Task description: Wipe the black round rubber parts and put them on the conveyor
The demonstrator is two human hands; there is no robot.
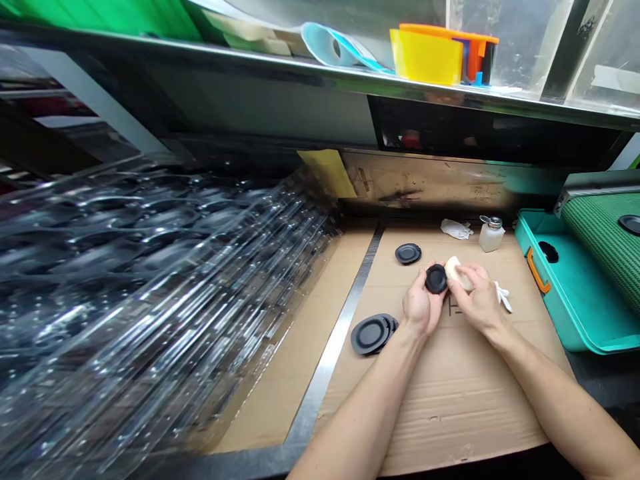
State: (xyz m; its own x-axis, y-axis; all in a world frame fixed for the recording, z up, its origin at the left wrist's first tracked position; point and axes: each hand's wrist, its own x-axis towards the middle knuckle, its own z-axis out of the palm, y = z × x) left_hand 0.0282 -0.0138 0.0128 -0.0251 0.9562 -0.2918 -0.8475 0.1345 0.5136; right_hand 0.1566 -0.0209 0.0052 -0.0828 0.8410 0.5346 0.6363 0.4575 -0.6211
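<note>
My left hand (419, 308) is closed on a small black round disc (436, 279), held upright above the cardboard sheet (450, 393). My right hand (477, 299) is closed on a wad of white cloth (456, 271) that presses against the disc's right side; a tail of the cloth (504, 296) hangs out past my fingers. A short stack of black discs (373, 333) lies on the cardboard just left of my left wrist. Another single black disc (408, 253) lies farther back.
A big stack of clear plastic trays (150, 300) fills the left side. A small white bottle (491, 234) and a crumpled white cloth (456, 229) stand at the back. A teal bin (575, 293) and a green belt (605, 247) with a black disc (630, 224) sit right.
</note>
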